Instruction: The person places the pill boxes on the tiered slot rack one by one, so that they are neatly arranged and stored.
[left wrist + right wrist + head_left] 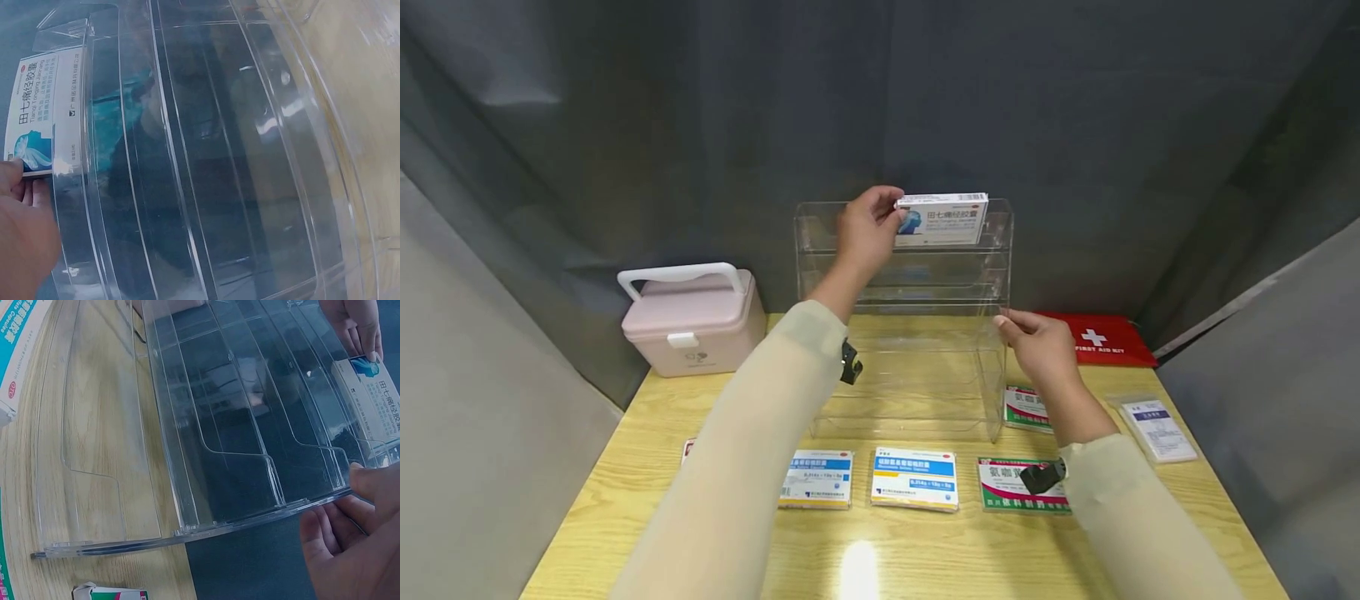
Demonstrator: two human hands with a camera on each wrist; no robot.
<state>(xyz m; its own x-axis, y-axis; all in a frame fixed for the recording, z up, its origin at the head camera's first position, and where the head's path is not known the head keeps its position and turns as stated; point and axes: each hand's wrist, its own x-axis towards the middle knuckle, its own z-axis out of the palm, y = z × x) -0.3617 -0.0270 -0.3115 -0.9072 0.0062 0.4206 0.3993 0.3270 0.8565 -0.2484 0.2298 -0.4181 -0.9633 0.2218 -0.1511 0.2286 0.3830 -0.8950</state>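
Note:
A white medicine box (946, 222) with a blue head picture sits in the top tier of a clear acrylic tiered rack (902, 429), at its right side. My left hand (868, 229) pinches the box's left end between thumb and fingers. In the left wrist view the box (69, 112) stands behind the tier's clear front lip. My right hand (1041, 342) grips the right side panel of the rack about midway up, thumb in front. The right wrist view shows that hand (359, 531) at the panel's edge, with the box beyond it.
Two blue-and-white medicine boxes (914, 479) and a green-and-white box (1015, 483) lie before the rack. Another green box (1026, 408) lies right of it. A packet (1159, 431) and a red first aid pouch (1112, 340) are farther right. A pink case (692, 321) stands left.

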